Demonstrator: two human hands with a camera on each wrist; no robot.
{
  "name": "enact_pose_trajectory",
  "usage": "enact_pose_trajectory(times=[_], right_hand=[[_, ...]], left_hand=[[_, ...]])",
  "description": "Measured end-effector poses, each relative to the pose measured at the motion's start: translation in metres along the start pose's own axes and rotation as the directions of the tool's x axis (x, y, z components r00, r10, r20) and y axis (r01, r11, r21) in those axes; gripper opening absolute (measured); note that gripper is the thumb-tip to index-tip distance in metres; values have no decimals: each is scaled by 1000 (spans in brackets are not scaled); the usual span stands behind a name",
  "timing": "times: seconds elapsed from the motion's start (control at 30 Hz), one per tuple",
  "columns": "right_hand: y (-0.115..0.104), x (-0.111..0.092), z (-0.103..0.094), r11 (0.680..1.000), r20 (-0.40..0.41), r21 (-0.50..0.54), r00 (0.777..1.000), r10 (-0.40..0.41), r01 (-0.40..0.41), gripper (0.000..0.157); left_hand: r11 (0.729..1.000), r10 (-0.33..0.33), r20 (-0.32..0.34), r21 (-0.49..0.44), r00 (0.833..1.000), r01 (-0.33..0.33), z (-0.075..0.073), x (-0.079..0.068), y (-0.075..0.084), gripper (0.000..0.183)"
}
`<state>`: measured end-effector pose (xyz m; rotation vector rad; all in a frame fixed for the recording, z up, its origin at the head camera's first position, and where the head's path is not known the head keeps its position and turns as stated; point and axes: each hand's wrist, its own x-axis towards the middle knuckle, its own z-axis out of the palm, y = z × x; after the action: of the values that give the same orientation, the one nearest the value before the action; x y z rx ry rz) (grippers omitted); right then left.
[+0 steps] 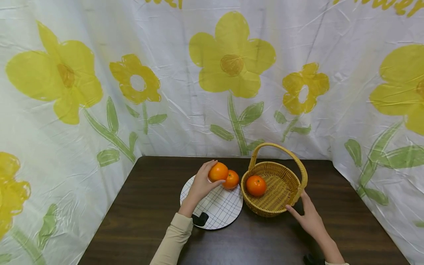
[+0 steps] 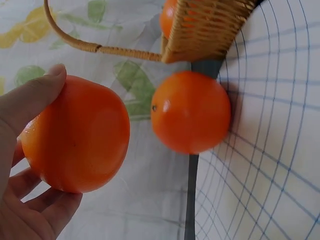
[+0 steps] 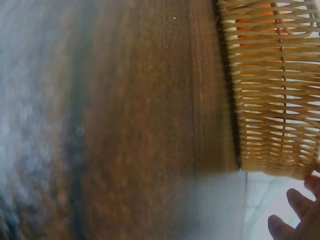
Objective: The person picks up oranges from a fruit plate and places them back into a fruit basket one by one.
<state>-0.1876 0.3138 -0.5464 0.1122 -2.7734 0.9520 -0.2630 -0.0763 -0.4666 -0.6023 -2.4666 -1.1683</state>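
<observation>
My left hand (image 1: pixel 200 186) holds an orange (image 1: pixel 218 172) between thumb and fingers, raised above the white plate with a grid pattern (image 1: pixel 220 209). In the left wrist view, the thumb lies on one side of this fruit and curled fingers on the other. A second orange (image 1: pixel 231 180) sits on the plate toward its far right edge, beside the basket. The wicker basket (image 1: pixel 276 189), with its tall handle upright, has one orange (image 1: pixel 256 185) inside at the left. At the basket's right side, my right hand (image 1: pixel 310 219) touches the outer wall near the handle base, fingers spread.
Everything stands on a dark brown wooden table (image 1: pixel 142 206). A white curtain (image 1: pixel 179 121) printed with yellow flowers hangs behind the table's far edge and along both sides. Plate and basket stand close side by side.
</observation>
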Motion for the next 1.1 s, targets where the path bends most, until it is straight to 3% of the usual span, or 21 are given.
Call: enact_pose_trajectory(times=[0.2,0.8,1.1], right_hand=[[-1,0,0,1000,-1,-5,1000,-6,6,84],[0,1,-1,1000,-13,-1,1000,-12,12,84],[-3,-1,-3,1000,4,-14,1000,4,-4,83]], left_hand=[[997,1,17,-73,1000,0,3,2,8,70],[996,23,81,-85,996,-16,21,3,27,72],[993,73,112,-95,991,-63,31,3,40,71]])
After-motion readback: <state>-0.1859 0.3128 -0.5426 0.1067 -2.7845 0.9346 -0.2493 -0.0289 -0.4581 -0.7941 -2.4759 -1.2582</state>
